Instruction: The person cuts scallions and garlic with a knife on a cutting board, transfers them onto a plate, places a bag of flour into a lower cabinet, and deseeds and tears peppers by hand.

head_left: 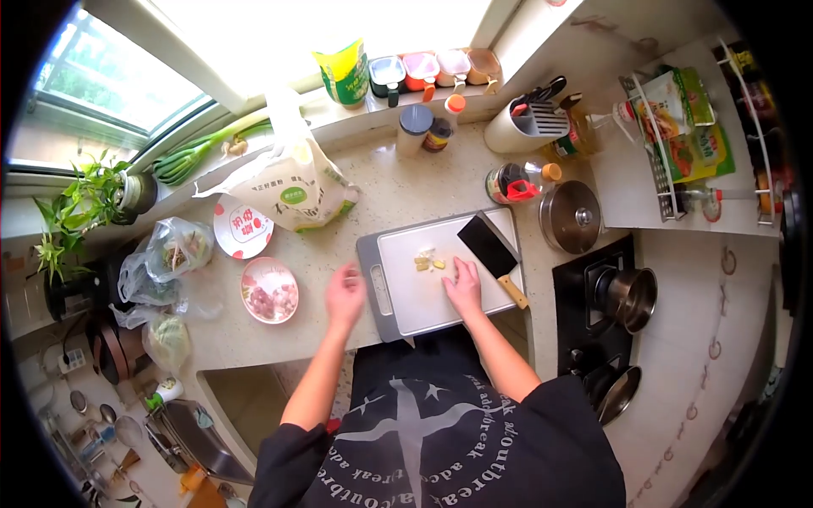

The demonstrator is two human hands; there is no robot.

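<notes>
My left hand (345,296) is over the counter between the bowl of meat (269,290) and the cutting board; its fingers are blurred. On the white board with grey edges (406,306), my right hand (462,284) rests with its fingers somewhat apart, just right of some small pale yellow pieces (429,260). No object shows in it. A cleaver (489,245) with a dark blade and wooden handle lies across the board's right side, beside my right hand, not touching it.
A flour bag (296,190), a red-patterned plate (243,226) and plastic bags (178,250) stand at the left. Bottles and a knife holder (521,127) are behind the board. A lidded pot (570,218) and a stove (584,296) with pans are at the right.
</notes>
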